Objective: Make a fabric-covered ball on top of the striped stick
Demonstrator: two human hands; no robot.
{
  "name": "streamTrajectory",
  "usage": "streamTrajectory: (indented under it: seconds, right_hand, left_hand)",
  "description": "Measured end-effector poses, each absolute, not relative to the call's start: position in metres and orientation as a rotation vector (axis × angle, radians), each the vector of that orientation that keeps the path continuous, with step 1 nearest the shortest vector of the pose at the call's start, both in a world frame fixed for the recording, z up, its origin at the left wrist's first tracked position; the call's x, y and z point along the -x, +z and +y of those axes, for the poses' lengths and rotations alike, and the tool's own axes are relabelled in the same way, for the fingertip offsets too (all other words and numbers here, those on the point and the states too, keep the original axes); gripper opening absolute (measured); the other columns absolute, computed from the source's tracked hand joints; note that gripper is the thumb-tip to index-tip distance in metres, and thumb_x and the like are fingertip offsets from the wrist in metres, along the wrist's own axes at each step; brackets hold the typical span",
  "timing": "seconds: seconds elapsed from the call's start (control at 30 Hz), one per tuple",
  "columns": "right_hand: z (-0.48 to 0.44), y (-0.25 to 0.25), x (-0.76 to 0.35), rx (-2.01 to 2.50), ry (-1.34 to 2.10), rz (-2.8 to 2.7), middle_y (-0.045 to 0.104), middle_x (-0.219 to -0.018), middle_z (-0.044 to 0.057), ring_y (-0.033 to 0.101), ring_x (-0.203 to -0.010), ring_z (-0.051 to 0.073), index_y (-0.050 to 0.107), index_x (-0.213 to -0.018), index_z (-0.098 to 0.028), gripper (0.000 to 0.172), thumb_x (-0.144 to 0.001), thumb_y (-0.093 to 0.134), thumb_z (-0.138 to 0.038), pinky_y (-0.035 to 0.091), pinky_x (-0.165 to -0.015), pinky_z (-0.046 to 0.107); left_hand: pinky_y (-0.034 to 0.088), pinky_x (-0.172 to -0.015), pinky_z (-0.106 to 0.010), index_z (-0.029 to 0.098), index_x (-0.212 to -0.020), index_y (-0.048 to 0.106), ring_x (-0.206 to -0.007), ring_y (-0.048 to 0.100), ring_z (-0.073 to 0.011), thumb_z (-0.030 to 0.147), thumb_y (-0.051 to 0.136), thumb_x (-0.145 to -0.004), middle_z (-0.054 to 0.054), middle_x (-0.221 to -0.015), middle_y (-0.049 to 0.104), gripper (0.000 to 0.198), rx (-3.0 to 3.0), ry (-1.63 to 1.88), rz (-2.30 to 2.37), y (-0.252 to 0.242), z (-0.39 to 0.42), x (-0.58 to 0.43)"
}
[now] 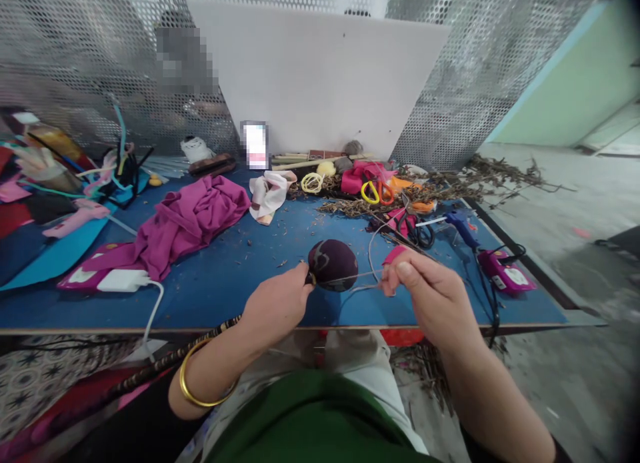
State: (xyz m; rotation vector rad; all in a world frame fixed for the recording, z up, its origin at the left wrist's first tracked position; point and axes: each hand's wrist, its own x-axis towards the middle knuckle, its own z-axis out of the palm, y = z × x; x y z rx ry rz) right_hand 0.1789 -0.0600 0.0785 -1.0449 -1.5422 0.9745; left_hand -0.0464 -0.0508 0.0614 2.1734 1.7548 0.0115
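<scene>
My left hand [277,300] is closed around the neck of a dark purple, cloth-covered ball [334,264]. A banded dark-and-tan stick [214,332] runs from behind that hand toward the lower left; its join with the ball is hidden by my fingers. My right hand [430,286] is closed in a pinch on a thin grey cord [367,274], which stretches across the ball's lower side to my left hand. Something pink [394,254] shows at the right fingers; whether it is cloth or a finger wrap is unclear. Both hands are over the table's front edge.
Crumpled magenta cloth [193,213] lies left, near a white plug [123,281] with its cable. Scissors [377,192], dried plant stems [480,176] and a blue glue gun [461,228] lie right. A lit phone [257,145] leans on the white board [320,83].
</scene>
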Motion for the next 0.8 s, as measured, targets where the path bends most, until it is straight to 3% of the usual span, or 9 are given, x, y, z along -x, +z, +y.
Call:
streamTrajectory:
  seconds: [0.07,0.13,0.33,0.5,0.57,0.67,0.73,0.8]
  right_hand:
    - [-0.049,0.087,-0.182,1.071,1.030,-1.521,0.042,-0.050,-0.004,0.042,-0.046,0.012,0.056,-0.064,-0.020,0.035,-0.093,0.052,-0.039,0.034,-0.045,0.024]
    - [-0.032,0.090,-0.178,1.047,1.038,-1.523,0.037,-0.050,-0.005,0.033,-0.043,0.009,0.055,-0.065,-0.020,0.033,-0.091,0.053,-0.040,0.026,-0.042,0.023]
    - [0.028,0.052,-0.157,1.171,0.933,-1.673,0.043,-0.055,-0.004,0.037,-0.050,0.010,0.054,-0.061,-0.019,0.031,-0.085,0.053,-0.038,0.032,-0.050,0.024]
    - [0.001,0.005,-0.160,1.225,0.981,-1.717,0.047,-0.054,-0.002,0.044,-0.054,0.014,0.049,-0.058,-0.020,0.037,-0.088,0.047,-0.041,0.037,-0.054,0.027]
    - [-0.025,-0.001,-0.166,1.220,0.986,-1.742,0.048,-0.056,-0.001,0.046,-0.056,0.015,0.049,-0.060,-0.020,0.036,-0.091,0.045,-0.038,0.038,-0.056,0.027]
    - [-0.058,0.008,-0.170,1.052,0.885,-1.816,0.056,-0.070,0.003,0.055,-0.073,0.018,0.054,-0.066,-0.021,0.032,-0.094,0.045,-0.034,0.043,-0.069,0.030]
    - [-0.069,0.020,-0.164,0.875,0.893,-1.787,0.063,-0.090,0.008,0.057,-0.097,0.023,0.056,-0.070,-0.021,0.031,-0.096,0.044,-0.033,0.045,-0.083,0.035]
    - [-0.071,0.031,-0.153,0.705,1.067,-1.677,0.065,-0.098,0.010,0.057,-0.106,0.026,0.056,-0.071,-0.021,0.032,-0.097,0.043,-0.033,0.045,-0.088,0.040]
  left_hand:
    - [0.043,-0.061,-0.036,0.021,-0.098,0.050,-0.080,0.068,-0.0315,0.026,0.035,-0.091,-0.010,-0.088,0.069,0.017,-2.247,-0.045,1.672,0.063,-0.053,0.045]
    - [0.043,-0.060,-0.035,0.022,-0.096,0.051,-0.079,0.068,-0.0313,0.026,0.037,-0.091,-0.009,-0.088,0.070,0.016,-2.317,-0.103,1.548,0.066,-0.055,0.042]
    - [0.043,-0.061,-0.031,0.024,-0.093,0.054,-0.078,0.067,-0.0253,0.024,0.041,-0.089,-0.005,-0.090,0.069,0.014,-2.408,-0.082,1.113,0.089,-0.064,0.040]
    - [0.044,-0.069,-0.030,0.021,-0.096,0.053,-0.079,0.061,-0.0199,0.028,0.040,-0.091,-0.003,-0.088,0.065,0.016,-2.053,0.368,1.353,0.099,-0.058,0.055]
    - [0.044,-0.065,-0.027,0.021,-0.094,0.053,-0.072,0.057,-0.0166,0.033,0.039,-0.092,-0.001,-0.079,0.060,0.018,-1.855,0.535,1.447,0.094,-0.053,0.061]
    - [0.042,-0.055,-0.024,0.020,-0.091,0.053,-0.059,0.049,-0.0129,0.036,0.041,-0.090,0.003,-0.068,0.052,0.021,-1.647,0.587,1.492,0.080,-0.047,0.064]
    - [0.043,-0.056,-0.024,0.019,-0.095,0.056,-0.061,0.050,-0.0130,0.033,0.043,-0.088,0.002,-0.071,0.055,0.021,-1.617,0.584,1.462,0.071,-0.046,0.059]
    - [0.047,-0.062,-0.025,0.018,-0.098,0.059,-0.068,0.055,-0.0147,0.029,0.043,-0.086,0.000,-0.078,0.061,0.022,-1.635,0.558,1.455,0.066,-0.047,0.049]
